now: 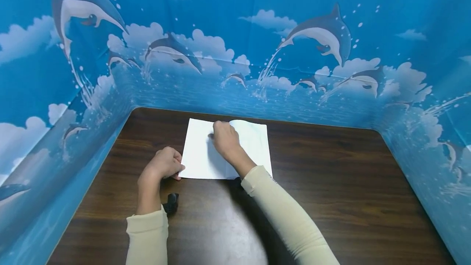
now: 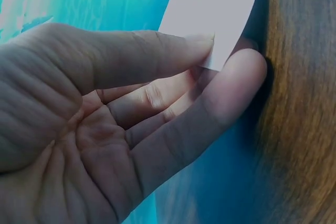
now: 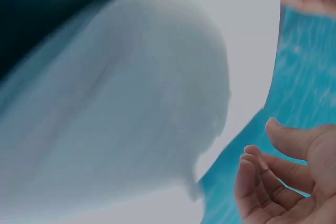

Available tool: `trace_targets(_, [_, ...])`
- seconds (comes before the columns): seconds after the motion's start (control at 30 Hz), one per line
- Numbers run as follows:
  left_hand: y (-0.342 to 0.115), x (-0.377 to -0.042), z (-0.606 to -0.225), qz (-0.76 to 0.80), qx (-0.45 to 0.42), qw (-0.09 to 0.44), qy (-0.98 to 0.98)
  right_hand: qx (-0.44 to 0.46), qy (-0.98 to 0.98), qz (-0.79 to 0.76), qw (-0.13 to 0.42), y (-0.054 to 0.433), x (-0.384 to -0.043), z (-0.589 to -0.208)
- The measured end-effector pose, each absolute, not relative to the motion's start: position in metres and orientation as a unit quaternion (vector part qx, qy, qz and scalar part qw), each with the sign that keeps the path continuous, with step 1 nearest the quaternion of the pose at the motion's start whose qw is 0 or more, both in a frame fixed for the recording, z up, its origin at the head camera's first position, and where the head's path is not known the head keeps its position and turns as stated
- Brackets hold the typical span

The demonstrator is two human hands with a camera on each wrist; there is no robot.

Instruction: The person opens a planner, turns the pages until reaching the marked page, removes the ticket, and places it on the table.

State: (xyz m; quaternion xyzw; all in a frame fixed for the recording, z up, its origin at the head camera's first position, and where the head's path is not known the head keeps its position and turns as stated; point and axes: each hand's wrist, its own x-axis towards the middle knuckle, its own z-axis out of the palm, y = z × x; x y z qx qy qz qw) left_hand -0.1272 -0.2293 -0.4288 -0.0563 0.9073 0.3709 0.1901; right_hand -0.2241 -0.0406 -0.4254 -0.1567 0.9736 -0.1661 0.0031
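A white sheet-like booklet lies spread on the table with a fold running down its middle, its pages blank. At its near left corner my left hand pinches the paper between thumb and fingers. The left wrist view shows the thumb on top of the white corner and the fingers beneath. My right hand is over the fold near the far edge, casting a shadow on the left page. In the right wrist view its fingers are loosely bent beside the paper's edge, with nothing between them.
A dark wooden table extends to both sides of the paper. Around its back and sides hangs a blue cloth printed with dolphins and clouds. A small black device sits at the left wrist.
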Motion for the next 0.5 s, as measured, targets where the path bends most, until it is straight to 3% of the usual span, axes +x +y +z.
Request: trace_targets(0.5, [-0.232, -0.133, -0.437, 0.379, -0.050, 0.198, 0.903, -0.003, 0.988, -0.135, 0.078, 0.081, -0.261, -0.446])
